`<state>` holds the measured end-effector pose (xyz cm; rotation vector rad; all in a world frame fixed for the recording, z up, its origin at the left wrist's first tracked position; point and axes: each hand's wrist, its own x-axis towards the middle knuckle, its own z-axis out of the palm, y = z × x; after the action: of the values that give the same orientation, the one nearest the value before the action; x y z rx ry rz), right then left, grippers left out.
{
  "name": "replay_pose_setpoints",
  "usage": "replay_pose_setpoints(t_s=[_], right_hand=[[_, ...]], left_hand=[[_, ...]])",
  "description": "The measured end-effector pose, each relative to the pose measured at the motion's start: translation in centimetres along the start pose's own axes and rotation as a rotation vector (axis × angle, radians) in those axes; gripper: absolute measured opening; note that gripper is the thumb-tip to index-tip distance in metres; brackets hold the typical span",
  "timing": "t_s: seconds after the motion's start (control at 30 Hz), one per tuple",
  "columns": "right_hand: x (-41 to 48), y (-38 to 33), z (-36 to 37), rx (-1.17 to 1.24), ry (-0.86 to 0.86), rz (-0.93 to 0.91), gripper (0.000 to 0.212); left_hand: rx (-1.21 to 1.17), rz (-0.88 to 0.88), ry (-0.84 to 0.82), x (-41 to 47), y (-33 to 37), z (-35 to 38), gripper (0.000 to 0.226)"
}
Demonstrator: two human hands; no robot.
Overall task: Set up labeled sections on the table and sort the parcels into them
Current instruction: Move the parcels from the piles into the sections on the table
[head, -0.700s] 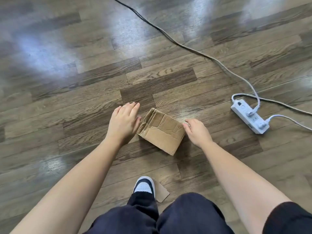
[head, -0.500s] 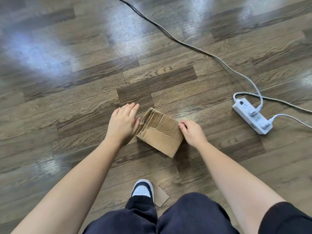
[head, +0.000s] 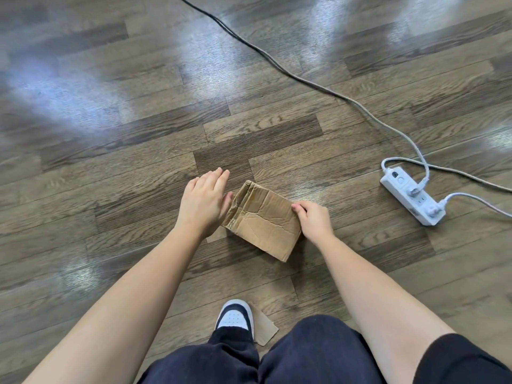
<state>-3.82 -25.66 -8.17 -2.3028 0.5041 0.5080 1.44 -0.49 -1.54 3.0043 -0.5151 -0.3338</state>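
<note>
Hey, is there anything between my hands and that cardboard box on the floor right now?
Nothing visible. The right hand already grips the cardboard box at its right edge, and the left hand sits flat against its left end.

Both hands — left hand, right hand — seemingly touch creased cardboard box.

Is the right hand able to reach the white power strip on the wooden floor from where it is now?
Probably yes. The right hand grips the right edge of the crumpled brown cardboard box, and only bare wooden floor lies between it and the white power strip. It would have to release the box first.
</note>
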Motion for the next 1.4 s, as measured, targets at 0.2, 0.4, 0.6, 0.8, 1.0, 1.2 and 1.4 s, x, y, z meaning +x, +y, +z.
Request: replay_pose_setpoints(t_s=[0.2,0.4,0.6,0.8,1.0,1.2,1.4], right_hand=[[-2.4,-3.1,-5.1,-0.022,0.123,-0.021,0.026],[-9.2,-11.5,-15.9,-0.012,0.184,-0.071,0.023],[-15.6,-24.0,-30.1,-0.041,0.265,-0.193,0.022],[-19.1,-35.5,-41.9,-0.074,0.407,-0.332,0.021],[-17.7,-44.4,-51.3,-0.1,0.566,-0.412,0.03],[-12.8,-49.4,-59.7,-0.13,0.624,-0.526,0.032],[-6.1,-54.0,-68.6,-0.194,0.654,-0.65,0.028]], left_hand=[[-0.026,-0.011,0.015,-1.8,0.9,-5.6,0.059],[-0.049,-0.012,0.045,-4.0,2.8,-19.3,0.06],[-0.081,0.006,0.128,-5.0,4.1,-37.7,0.061],[-0.068,0.029,0.228,-4.0,3.9,-52.8,0.062],[-0.03,0.053,0.379,1.8,3.6,-64.4,0.053],[-0.05,0.104,0.495,9.9,5.2,-71.8,0.054],[-0.025,0.074,0.54,18.8,6.6,-77.7,0.052]])
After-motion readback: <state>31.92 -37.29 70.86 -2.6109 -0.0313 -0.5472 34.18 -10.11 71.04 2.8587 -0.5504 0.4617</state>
